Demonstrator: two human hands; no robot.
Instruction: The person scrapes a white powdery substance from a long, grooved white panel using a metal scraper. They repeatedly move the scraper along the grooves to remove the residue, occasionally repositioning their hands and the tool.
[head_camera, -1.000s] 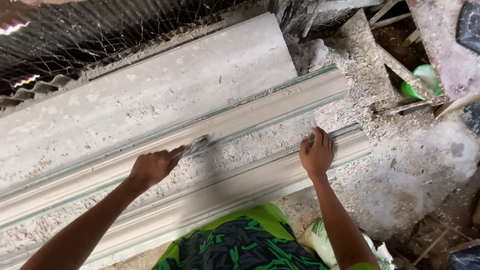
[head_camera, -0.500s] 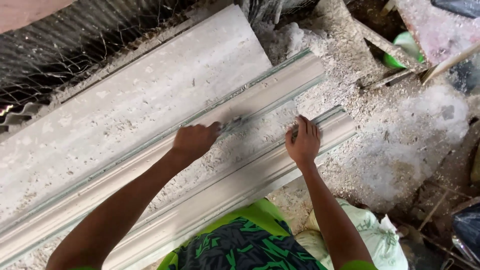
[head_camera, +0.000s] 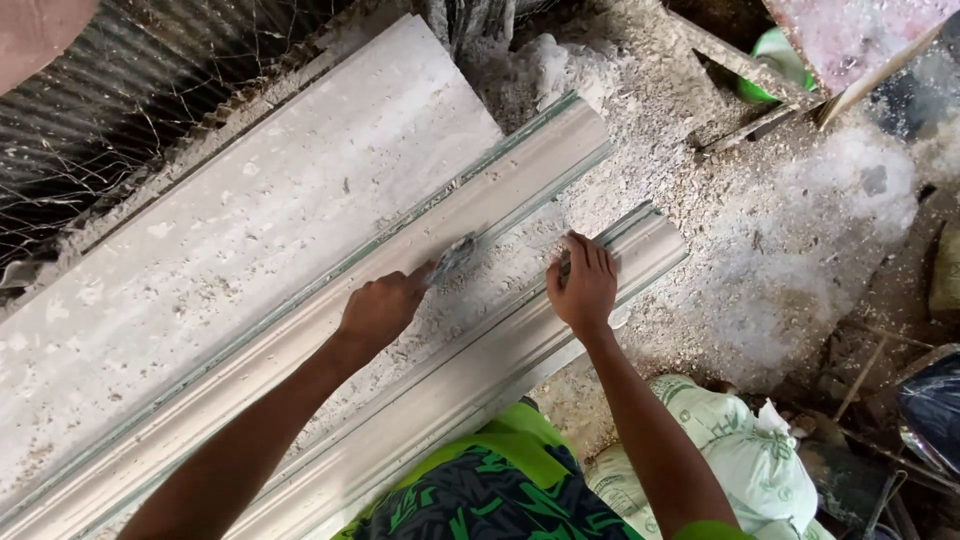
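Two long plaster cornice mouldings lie side by side, slanting from lower left to upper right: the far moulding and the near moulding. Loose plaster crumbs fill the gap between them. My left hand grips a small scraper whose blade rests on the far moulding's lower edge. My right hand presses down on the near moulding's upper edge, near its right end; a small dark object shows under its fingers, unclear what.
A broad flat plaster slab lies beyond the mouldings. Wire mesh over corrugated sheet sits at upper left. Plaster rubble covers the ground at right. A white sack lies by my knee, a green container at top right.
Both hands have slid to the right along the mouldings, the scraper travelling up the far moulding's edge. The view has shifted with them.
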